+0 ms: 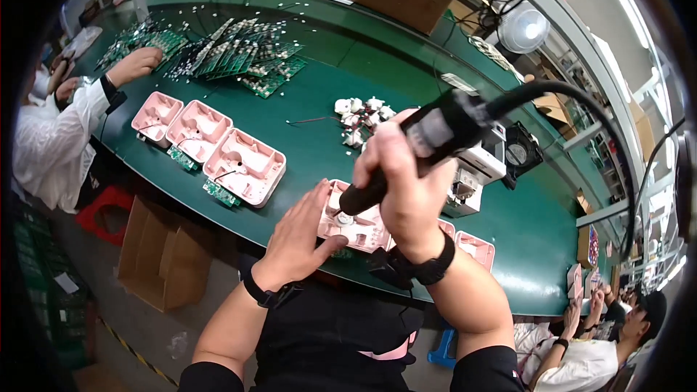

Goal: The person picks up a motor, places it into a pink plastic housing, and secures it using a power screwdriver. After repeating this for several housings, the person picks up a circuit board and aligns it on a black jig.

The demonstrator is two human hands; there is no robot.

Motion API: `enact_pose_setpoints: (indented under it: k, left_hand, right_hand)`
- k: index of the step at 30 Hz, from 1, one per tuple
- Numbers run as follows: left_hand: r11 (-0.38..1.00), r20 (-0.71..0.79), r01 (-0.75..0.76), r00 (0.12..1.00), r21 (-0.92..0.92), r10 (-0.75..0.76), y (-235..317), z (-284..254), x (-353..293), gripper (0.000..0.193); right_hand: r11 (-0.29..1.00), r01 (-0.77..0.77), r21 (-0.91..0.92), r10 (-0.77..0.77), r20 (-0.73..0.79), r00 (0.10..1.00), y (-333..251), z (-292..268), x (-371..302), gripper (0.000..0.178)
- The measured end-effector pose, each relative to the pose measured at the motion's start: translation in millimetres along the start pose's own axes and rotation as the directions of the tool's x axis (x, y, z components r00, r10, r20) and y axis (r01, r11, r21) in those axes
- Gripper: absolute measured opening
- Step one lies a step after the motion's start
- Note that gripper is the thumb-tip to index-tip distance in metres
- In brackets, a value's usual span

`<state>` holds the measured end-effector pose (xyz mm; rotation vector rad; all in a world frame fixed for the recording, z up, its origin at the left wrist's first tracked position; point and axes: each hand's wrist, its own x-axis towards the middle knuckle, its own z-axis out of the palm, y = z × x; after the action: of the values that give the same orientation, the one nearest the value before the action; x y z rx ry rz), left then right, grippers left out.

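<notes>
While both hands work at the near edge, sizes run downward:
Bench [406, 87]: green, carrying all.
Shell [356, 229]: pink plastic at the near edge; likely light, stiff, slippery; best pinned flat at its rim.
Driver [428, 138]: corded, probably heavy; held mid-barrel, tip on shell.
Right hand [406, 189]: grip wrapped tight round driver.
Left hand [298, 236]: grip flat and spread, pressing shell's left side.

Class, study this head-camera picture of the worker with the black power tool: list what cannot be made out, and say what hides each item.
- Tool tip: in the head view, the right hand and the electric screwdriver cover where it meets the pink housing.
- Housing's near edge: hidden by the left hand.
- Green circuit boards: too small and far away to read any parts.
- Small white parts: too small to identify.
</notes>
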<state>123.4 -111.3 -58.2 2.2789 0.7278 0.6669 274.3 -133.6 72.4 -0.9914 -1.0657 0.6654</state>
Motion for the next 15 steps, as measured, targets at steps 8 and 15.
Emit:
enact_pose_setpoints:
  k: [8, 15]
  left_hand:
    - [0.963, -0.164, 0.101, 0.976, -0.25, -0.144, 4, -5, -28, 0.067]
    - [0.99, -0.134, 0.087, 0.986, -0.112, -0.102, 16, 7, -29, 0.064]
  right_hand:
    - [0.949, -0.267, -0.17, 0.234, -0.191, 0.953, -107, -134, -75, 0.016]
    - [0.505, -0.612, -0.608, 0.199, -0.609, 0.768, -61, -221, -198, 0.027]
